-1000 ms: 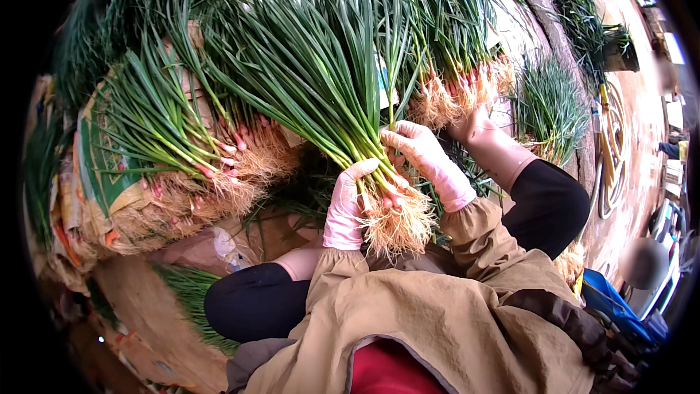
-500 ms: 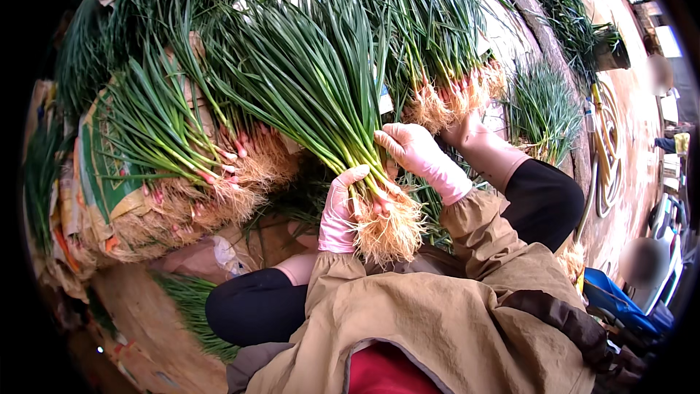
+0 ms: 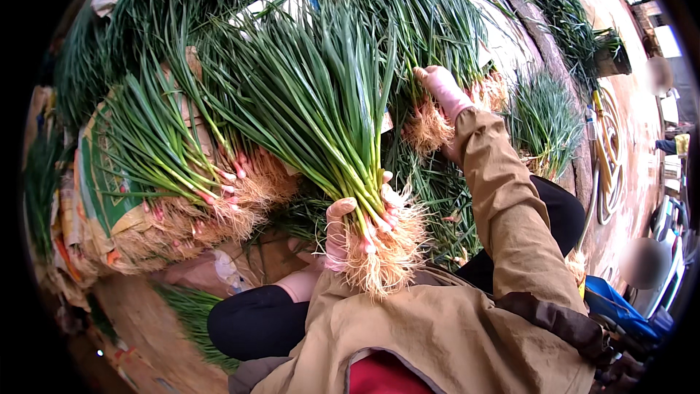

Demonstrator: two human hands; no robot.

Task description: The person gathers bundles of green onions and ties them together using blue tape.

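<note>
A bunch of green onions [image 3: 339, 131] with pink-white bases and shaggy pale roots rests in my left hand [image 3: 340, 230]. Its gloved fingers wrap the bunch from below, just above the roots, and the leaves fan out away from me. My right hand [image 3: 441, 91], also in a pale pink glove, is stretched out to the far right heap of green onions [image 3: 430, 36]. Its fingers are curled in at the stalks above the roots; the fingertips are partly hidden among them.
More green onions [image 3: 168, 131] lie on sacking to the left, roots toward me. A smaller clump [image 3: 543, 120] stands at the right beside a dark log-like edge [image 3: 529, 22]. Beyond lies a coiled hose [image 3: 607, 146]. Loose leaves [image 3: 448, 204] cover the spot between my legs.
My right hand has left the held bunch and moved away and right to the far heap. The bunch in my left hand has dropped slightly toward me.
</note>
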